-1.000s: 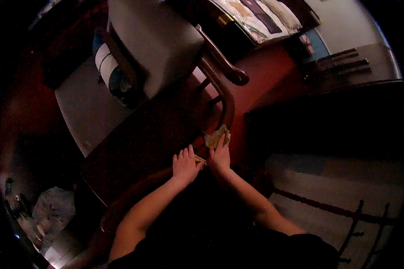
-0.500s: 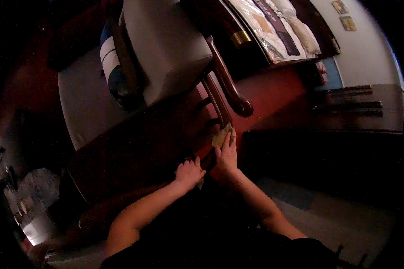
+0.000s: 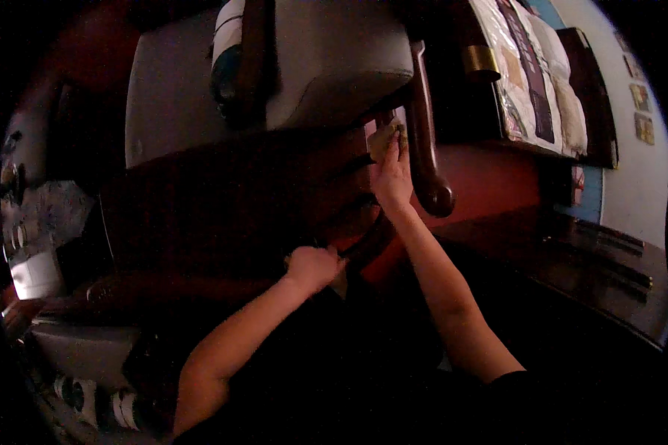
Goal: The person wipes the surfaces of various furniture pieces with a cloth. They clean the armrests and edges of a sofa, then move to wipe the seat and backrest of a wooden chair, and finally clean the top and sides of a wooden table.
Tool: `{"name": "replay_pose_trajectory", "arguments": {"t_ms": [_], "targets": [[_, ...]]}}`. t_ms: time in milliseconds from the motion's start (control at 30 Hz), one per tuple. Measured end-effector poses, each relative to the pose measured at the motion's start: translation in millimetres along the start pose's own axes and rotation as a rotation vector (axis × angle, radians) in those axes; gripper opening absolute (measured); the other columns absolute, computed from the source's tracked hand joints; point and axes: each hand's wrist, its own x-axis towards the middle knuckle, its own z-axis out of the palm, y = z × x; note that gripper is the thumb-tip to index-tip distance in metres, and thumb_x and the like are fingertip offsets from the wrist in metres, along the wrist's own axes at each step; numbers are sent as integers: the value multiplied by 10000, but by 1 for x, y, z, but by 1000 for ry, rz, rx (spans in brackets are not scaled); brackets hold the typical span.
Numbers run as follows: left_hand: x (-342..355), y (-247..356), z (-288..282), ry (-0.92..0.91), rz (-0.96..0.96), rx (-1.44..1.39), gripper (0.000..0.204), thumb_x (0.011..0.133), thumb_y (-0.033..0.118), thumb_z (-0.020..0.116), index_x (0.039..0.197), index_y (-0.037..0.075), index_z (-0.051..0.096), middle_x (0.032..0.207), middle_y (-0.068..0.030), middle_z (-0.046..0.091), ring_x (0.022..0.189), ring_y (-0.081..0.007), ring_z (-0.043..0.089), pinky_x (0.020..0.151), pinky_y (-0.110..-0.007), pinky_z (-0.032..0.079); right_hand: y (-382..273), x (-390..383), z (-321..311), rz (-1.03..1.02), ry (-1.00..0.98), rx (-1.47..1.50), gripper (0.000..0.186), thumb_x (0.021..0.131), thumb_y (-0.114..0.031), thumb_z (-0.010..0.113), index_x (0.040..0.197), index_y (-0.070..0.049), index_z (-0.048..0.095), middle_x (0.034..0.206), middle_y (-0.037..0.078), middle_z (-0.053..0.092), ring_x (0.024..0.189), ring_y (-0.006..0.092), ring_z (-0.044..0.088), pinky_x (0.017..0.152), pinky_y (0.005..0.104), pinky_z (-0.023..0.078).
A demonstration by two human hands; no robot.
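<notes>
"So, where's the cloth?"

"Far end of the curved wooden rail [image 3: 379, 236]: yellowish cloth [image 3: 381, 145], held under my right hand [image 3: 393, 176], fingers nearly straight. Scrolled armrest [image 3: 427, 133] just to the right, grey cushion [image 3: 341, 70] farther off, leftward."

"And my left hand [image 3: 314, 268]?"

"Nearer, left; curled, blurred. Pale cloth corner [image 3: 340, 285] below it. Whether it grips anything, I can't tell."

"Best way to work this stretch?"

"My judgement: wrap the cloth round the curve, press evenly, stroke lengthwise. Gap beside the armrest looks tight; I'd mind my knuckles. Dim light, so feel for missed patches."
</notes>
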Motion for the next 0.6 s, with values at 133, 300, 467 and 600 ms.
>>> {"name": "replay_pose_trajectory", "arguments": {"t_ms": [133, 300, 467, 600], "targets": [[15, -27, 33, 278, 130, -12, 323, 948, 326, 422, 987, 92, 641, 832, -110, 687, 756, -294, 666, 633, -423, 533, 30, 0, 38, 29, -23, 707, 584, 891, -102, 494, 1431, -87, 273, 1460, 170, 291, 1286, 358, 376, 1021, 393, 379], [17, -30, 7, 110, -264, -340, 335, 936, 331, 483, 988, 36, 635, 874, -138, 679, 832, -304, 655, 660, -413, 528, -9, -15, 37, -367, -304, -225, 572, 855, -34, 519, 1394, -166, 385, 1503, 144, 228, 1322, 327, 349, 1043, 413, 352], [23, -48, 22, 432, -342, -666, 300, 886, 308, 569, 1026, 48, 617, 909, -148, 675, 859, -339, 642, 733, -436, 504, -26, -21, 78, 80, -811, -481, 599, 900, -151, 478, 1457, -139, 257, 1535, 173, 104, 1373, 362, 235, 1029, 480, 349], [27, -65, 40, 577, -337, -789, 337, 867, 293, 608, 1067, 22, 602, 944, -150, 675, 887, -330, 641, 769, -413, 497, 11, -38, 136, 339, -679, -265, 683, 819, -199, 598, 1435, -131, 310, 1521, 211, 80, 1366, 417, 216, 968, 519, 414]]}}
